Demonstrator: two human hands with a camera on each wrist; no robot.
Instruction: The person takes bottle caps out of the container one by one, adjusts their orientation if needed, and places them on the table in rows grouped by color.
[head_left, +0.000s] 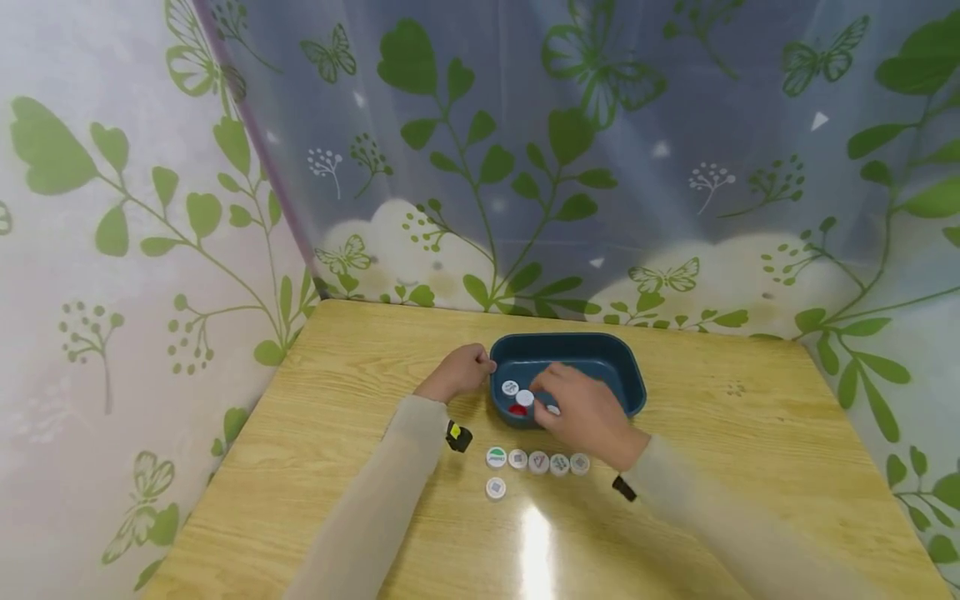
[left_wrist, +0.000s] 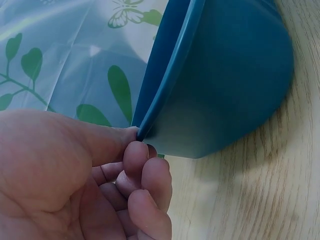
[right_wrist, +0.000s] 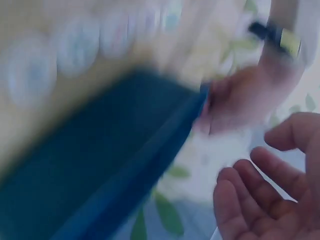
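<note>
Head view, left hand gripping tub rim

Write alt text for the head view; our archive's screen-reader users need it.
A person's right hand reaches into a dark blue tub holding bottle caps, while the left hand grips its rim. Six more caps lie on the wooden table in front.
</note>
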